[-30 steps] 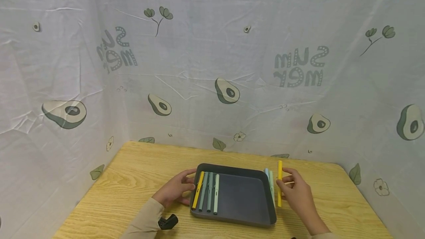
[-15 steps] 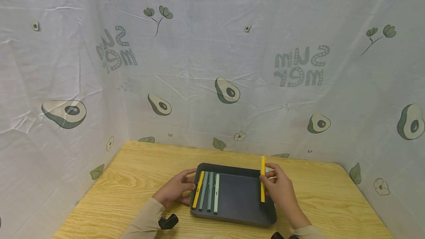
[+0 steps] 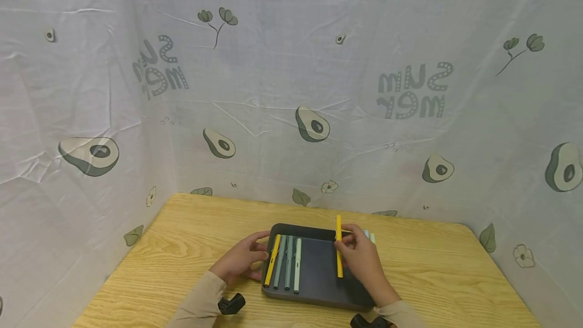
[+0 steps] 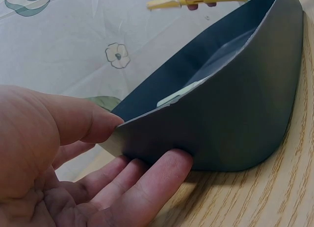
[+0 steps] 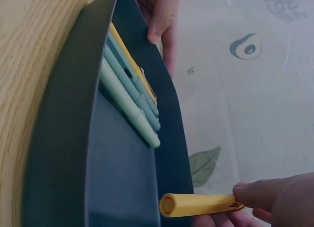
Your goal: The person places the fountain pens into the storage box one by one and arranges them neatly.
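- The right hand (image 3: 362,259) pinches a yellow pen (image 3: 339,252) between thumb and fingers, near the pen's middle.
- That pen is held above the dark tray (image 3: 321,272), right of the row lying inside; in the left wrist view it sits higher than the rim.
- Its long axis runs from the far side toward the person, nearly straight up and down in the head view; the clip seems to be at the far end, though it shows small there.
- The left hand (image 3: 241,258) grips the tray's left wall, thumb at the rim and fingers against the outside.
- Along that wall lie another yellow pen (image 3: 272,261), two blue-green pens (image 3: 289,263) and a pale green pen (image 3: 297,265), roughly parallel, far to near; the yellow one slants most, its far end leaning right.
- Beyond the right hand, pale pen ends (image 3: 372,238) show near the tray's right edge.
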`<state>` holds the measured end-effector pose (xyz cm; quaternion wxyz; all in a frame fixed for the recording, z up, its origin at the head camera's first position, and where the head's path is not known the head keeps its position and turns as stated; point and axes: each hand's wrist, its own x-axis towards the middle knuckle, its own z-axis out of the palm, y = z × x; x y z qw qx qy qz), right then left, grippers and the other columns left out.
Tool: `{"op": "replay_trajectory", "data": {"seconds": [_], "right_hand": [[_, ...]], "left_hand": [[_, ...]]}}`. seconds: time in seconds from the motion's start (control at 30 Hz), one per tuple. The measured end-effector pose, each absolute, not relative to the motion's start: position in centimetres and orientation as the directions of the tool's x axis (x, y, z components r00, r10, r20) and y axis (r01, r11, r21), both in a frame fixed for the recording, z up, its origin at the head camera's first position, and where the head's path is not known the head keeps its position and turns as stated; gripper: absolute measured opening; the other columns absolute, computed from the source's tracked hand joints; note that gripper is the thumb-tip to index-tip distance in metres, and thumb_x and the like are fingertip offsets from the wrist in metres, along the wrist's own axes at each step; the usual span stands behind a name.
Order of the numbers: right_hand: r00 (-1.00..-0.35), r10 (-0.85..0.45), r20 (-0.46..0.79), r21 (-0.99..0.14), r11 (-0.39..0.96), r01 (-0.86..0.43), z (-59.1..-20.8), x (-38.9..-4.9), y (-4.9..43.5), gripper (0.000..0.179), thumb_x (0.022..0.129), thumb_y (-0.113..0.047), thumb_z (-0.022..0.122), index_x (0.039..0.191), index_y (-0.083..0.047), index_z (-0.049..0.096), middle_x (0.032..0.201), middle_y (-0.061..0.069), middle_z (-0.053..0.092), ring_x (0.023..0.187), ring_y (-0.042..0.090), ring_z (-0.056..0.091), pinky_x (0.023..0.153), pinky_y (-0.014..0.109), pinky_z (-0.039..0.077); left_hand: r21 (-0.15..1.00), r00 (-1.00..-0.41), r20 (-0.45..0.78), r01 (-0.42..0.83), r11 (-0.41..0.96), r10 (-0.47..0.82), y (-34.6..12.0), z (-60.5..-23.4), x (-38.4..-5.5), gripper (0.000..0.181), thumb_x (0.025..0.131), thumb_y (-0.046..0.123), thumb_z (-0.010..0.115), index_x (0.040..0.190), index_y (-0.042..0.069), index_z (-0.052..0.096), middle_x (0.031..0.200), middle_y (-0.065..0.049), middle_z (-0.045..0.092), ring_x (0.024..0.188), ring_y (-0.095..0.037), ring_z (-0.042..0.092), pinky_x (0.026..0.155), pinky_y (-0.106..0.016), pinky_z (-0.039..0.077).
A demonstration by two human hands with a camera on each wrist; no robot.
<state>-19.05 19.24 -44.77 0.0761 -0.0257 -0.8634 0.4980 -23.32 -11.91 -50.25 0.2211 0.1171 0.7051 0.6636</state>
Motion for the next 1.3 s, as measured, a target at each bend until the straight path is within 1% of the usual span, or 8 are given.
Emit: {"op": "replay_trajectory", "data": {"seconds": [0.13, 0.33, 0.43, 0.57, 0.73, 0.83, 1.07, 1.3], "right_hand": [[-0.991, 0.101, 0.084, -0.858, 0.514, -0.020, -45.5, -19.5, 18.4, 0.043, 0.094, -0.001, 0.072, 0.135, 0.000, 0.059, 0.094, 0.010, 0.063, 0.074, 0.019, 0.065, 0.053, 0.035, 0.060], [-0.997, 0.066, 0.048, -0.846, 0.533, -0.005, -46.6, -20.0, 17.4, 0.042, 0.094, -0.003, 0.072, 0.135, 0.001, 0.059, 0.092, 0.008, 0.063, 0.069, 0.018, 0.064, 0.052, 0.035, 0.059], [-0.999, 0.043, 0.025, -0.842, 0.539, 0.002, -46.9, -20.1, 16.9, 0.041, 0.094, -0.004, 0.072, 0.133, 0.004, 0.059, 0.091, 0.008, 0.064, 0.066, 0.018, 0.064, 0.051, 0.035, 0.059], [-0.999, 0.029, -0.015, -0.815, 0.579, 0.029, -47.2, -20.2, 16.3, 0.037, 0.094, -0.005, 0.072, 0.127, 0.009, 0.061, 0.090, 0.008, 0.065, 0.063, 0.017, 0.063, 0.051, 0.034, 0.059], [-0.997, 0.025, -0.069, -0.783, 0.619, 0.069, -47.8, -20.6, 15.6, 0.032, 0.093, -0.004, 0.074, 0.120, 0.008, 0.063, 0.090, 0.009, 0.064, 0.063, 0.016, 0.062, 0.050, 0.031, 0.058], [-0.997, 0.016, -0.074, -0.783, 0.618, 0.068, -48.0, -20.6, 15.3, 0.030, 0.092, -0.003, 0.074, 0.117, 0.009, 0.063, 0.089, 0.009, 0.064, 0.063, 0.016, 0.062, 0.050, 0.031, 0.059], [-0.995, 0.014, -0.097, -0.784, 0.614, 0.085, -48.1, -20.7, 14.2, 0.032, 0.091, -0.004, 0.075, 0.117, 0.010, 0.061, 0.088, 0.010, 0.062, 0.061, 0.017, 0.062, 0.050, 0.031, 0.059], [-0.994, -0.012, -0.106, -0.802, 0.592, 0.078, -48.2, -20.7, 13.4, 0.044, 0.091, -0.002, 0.074, 0.128, 0.012, 0.055, 0.091, 0.012, 0.060, 0.061, 0.018, 0.062, 0.050, 0.031, 0.059]], "left_hand": [[0.987, -0.874, -0.158, -0.130, 0.093, 0.459, -11.9, -50.3, -23.3, 0.064, 0.102, 0.005, 0.061, 0.161, 0.012, 0.036, 0.138, -0.023, 0.054, 0.112, -0.031, 0.063, 0.070, -0.049, 0.064], [0.986, -0.874, -0.163, -0.135, 0.094, 0.457, -12.0, -50.2, -23.4, 0.064, 0.102, 0.006, 0.061, 0.161, 0.013, 0.037, 0.139, -0.024, 0.053, 0.113, -0.032, 0.063, 0.071, -0.050, 0.064], [0.986, -0.874, -0.164, -0.136, 0.094, 0.457, -12.0, -50.2, -23.4, 0.064, 0.101, 0.005, 0.061, 0.160, 0.013, 0.037, 0.139, -0.024, 0.053, 0.113, -0.033, 0.062, 0.071, -0.051, 0.064], [0.986, -0.873, -0.165, -0.139, 0.091, 0.459, -12.0, -50.2, -23.4, 0.064, 0.101, 0.004, 0.061, 0.160, 0.013, 0.038, 0.139, -0.024, 0.053, 0.114, -0.033, 0.062, 0.072, -0.051, 0.064], [0.986, -0.872, -0.164, -0.139, 0.088, 0.461, -12.0, -50.2, -23.4, 0.064, 0.101, 0.004, 0.061, 0.160, 0.013, 0.038, 0.138, -0.023, 0.054, 0.113, -0.032, 0.063, 0.071, -0.051, 0.064], [0.987, -0.870, -0.161, -0.139, 0.083, 0.465, -12.1, -50.2, -23.4, 0.064, 0.102, 0.005, 0.061, 0.160, 0.013, 0.037, 0.139, -0.023, 0.054, 0.113, -0.032, 0.063, 0.071, -0.051, 0.064], [0.987, -0.871, -0.164, -0.143, 0.079, 0.463, -12.0, -50.2, -23.4, 0.064, 0.102, 0.004, 0.060, 0.161, 0.012, 0.037, 0.138, -0.023, 0.054, 0.113, -0.032, 0.063, 0.072, -0.051, 0.064], [0.986, -0.871, -0.164, -0.146, 0.074, 0.464, -12.0, -50.3, -23.4, 0.064, 0.102, 0.003, 0.060, 0.161, 0.013, 0.037, 0.139, -0.023, 0.054, 0.115, -0.032, 0.062, 0.072, -0.051, 0.064]]}}
